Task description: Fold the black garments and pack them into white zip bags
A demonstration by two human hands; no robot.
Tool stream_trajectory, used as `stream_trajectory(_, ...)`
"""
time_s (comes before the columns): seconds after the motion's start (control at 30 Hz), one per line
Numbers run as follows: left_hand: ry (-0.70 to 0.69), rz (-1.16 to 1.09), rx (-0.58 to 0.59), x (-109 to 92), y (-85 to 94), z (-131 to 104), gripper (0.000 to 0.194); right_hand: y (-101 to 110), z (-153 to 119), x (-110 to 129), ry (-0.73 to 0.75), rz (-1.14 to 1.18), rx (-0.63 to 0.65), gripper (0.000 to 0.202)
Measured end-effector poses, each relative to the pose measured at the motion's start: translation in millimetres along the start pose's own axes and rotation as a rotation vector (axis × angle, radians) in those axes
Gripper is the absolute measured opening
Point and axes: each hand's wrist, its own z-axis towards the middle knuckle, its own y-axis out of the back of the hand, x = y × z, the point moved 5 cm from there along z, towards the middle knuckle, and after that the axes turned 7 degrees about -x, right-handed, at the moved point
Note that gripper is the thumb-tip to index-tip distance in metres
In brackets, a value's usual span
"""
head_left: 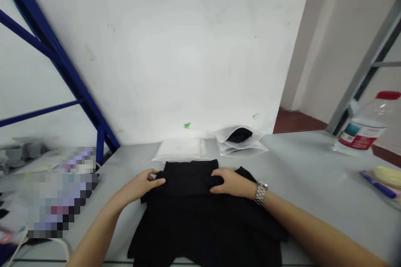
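Note:
A black garment point(200, 217) lies spread on the grey table in front of me; a notch parts its near edge. Its far part is folded over into a band. My left hand point(146, 184) pinches the left side of that band between thumb and fingers. On the right side, my right hand point(230, 182), with a metal watch on the wrist, has its fingers and thumb closed round a bunched bit of the fabric. Just beyond the garment lie flat white bags point(180, 149). To their right, a white pouch point(241, 146) gapes with black cloth inside.
A large clear bottle point(360, 133) with a red cap stands at the far right. Nearer, a blue pen point(379, 184) lies beside a yellowish round item point(387, 176). A blue metal frame point(59, 58) rises on the left, and a white wall point(188, 58) closes the back.

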Motion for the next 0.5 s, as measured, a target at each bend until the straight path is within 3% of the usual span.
stream_trajectory(0.13,-0.08,-0.059,0.073,-3,-0.9,-13,0.054,-1,0,-3,-0.034,0.001,0.008,0.051)
stream_trajectory(0.33,-0.081,0.248,-0.184,-30,-4.8,-19,0.022,-2,-1,-2,-0.053,-0.004,0.029,0.054)
stream_trajectory(0.5,-0.085,0.256,-0.192,-48,-13.2,-28,0.015,-2,-1,-1,-0.037,-0.015,0.026,0.051)
